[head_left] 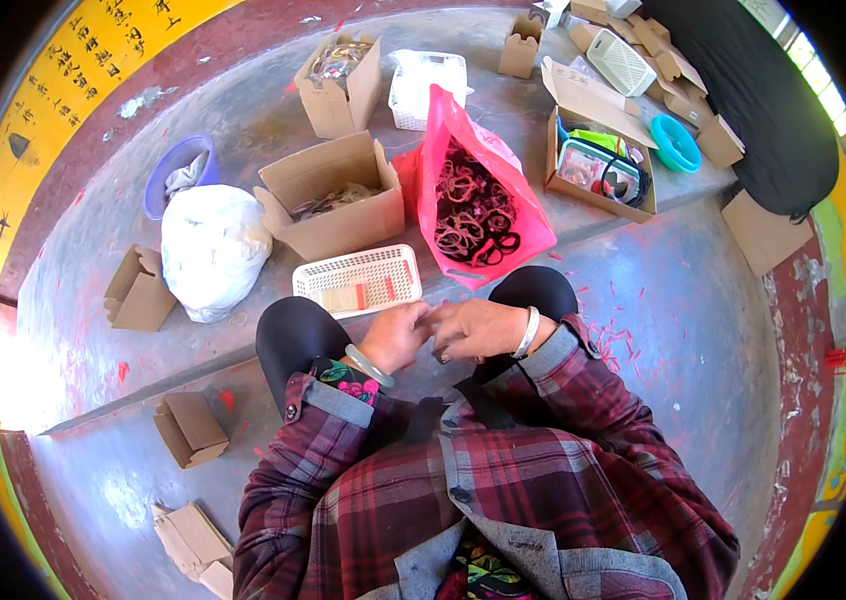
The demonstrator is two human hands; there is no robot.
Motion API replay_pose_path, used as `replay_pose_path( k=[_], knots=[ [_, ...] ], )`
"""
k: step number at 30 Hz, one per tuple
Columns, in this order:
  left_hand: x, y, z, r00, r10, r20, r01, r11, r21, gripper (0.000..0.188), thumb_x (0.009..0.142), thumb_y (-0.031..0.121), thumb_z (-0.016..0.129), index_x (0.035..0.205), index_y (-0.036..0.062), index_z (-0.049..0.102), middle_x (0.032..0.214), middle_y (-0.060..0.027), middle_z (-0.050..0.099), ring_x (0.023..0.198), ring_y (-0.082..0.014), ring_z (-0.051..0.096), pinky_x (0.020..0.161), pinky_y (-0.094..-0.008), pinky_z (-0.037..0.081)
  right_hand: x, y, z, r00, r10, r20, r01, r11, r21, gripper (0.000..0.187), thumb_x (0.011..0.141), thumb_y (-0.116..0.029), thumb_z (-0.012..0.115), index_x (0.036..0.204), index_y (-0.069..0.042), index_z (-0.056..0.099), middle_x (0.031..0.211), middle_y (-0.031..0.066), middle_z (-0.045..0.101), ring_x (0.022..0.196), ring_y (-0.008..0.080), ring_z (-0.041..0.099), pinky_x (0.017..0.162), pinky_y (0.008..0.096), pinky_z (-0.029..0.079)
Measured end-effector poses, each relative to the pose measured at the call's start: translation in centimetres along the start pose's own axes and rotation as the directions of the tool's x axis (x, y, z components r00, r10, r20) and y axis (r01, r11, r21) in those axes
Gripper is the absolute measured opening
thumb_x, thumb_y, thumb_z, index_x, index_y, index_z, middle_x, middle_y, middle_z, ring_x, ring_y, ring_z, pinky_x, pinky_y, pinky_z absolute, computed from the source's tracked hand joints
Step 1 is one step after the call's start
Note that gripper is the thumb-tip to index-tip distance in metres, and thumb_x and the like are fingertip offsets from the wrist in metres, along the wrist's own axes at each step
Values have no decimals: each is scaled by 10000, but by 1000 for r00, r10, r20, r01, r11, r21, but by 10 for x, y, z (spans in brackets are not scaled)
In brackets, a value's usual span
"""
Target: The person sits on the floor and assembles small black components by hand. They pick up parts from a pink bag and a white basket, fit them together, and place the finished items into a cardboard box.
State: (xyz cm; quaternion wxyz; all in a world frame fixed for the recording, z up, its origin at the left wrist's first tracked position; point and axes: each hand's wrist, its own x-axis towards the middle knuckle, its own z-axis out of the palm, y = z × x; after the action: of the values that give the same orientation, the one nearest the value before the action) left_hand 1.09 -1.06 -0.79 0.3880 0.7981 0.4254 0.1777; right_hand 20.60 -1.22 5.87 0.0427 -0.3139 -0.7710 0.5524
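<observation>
My left hand [395,336], with a pale green bangle at its wrist, meets my right hand [485,328], which has a silver bangle, above my lap. Both hands are closed with curled fingers touching; whatever is between them is hidden. Just beyond them stands a white plastic basket [307,284] holding pale cards [345,298] and small red strips. A bright pink plastic bag [521,210] gapes wide right behind it, full of dark and pinkish loops [473,205] that look like hair ties.
Behind the basket are an open cardboard box [333,228], a stuffed white bag [211,250] and a purple basin [157,190]. Farther right sit a box of supplies [598,205] and a turquoise basin [676,145]. Red scraps [611,340] litter the floor beside a step edge.
</observation>
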Motion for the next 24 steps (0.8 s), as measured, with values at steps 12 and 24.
replay_pose_path(
  k=[12,24],
  knots=[
    [1,1,1,999,33,-6,-34,994,-105,214,741,73,659,941,39,592,811,-77,627,734,-147,585,691,-282,476,5,4,2,997,6,72,-17,988,152,226,808,-147,585,964,5,646,633,66,569,511,105,531,466,236,433],
    [1,-5,11,998,35,54,-19,961,-276,166,729,48,672,855,30,566,707,-30,560,682,-83,495,640,-259,451,12,0,8,990,43,136,-49,998,36,220,788,-166,566,922,-25,667,733,71,650,543,139,597,491,254,469]
  ],
)
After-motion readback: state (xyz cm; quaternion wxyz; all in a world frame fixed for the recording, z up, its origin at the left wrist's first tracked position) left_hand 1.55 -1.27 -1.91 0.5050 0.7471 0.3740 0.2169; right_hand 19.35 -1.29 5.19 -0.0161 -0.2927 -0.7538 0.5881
